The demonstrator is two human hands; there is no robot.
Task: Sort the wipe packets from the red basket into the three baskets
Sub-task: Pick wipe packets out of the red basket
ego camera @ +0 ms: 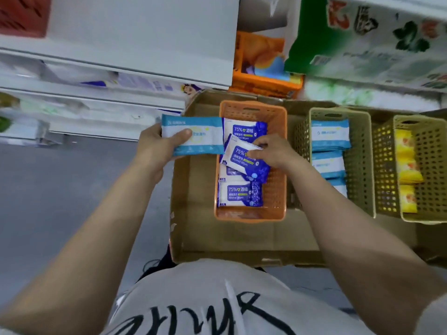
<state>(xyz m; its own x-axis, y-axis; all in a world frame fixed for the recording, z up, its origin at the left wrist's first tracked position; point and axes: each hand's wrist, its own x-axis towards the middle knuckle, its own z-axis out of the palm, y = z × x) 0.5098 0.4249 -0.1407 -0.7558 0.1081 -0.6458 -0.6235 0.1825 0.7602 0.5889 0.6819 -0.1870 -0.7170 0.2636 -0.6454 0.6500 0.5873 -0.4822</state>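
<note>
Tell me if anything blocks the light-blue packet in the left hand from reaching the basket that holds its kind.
The left hand holds the light-blue wipe packet. Its matching packets lie in the olive lattice basket. Between them sit the orange plastic basket and the right hand, so the packet must pass over both.

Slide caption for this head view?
Left hand holds light-blue packet; right hand places dark-blue alcohol-wipe packet into orange plastic basket.

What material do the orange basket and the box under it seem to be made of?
The orange basket looks like moulded plastic: smooth, slightly glossy walls with a regular grid of holes. The box under it appears to be cardboard: matte brown, with folded flaps and creases.
</note>
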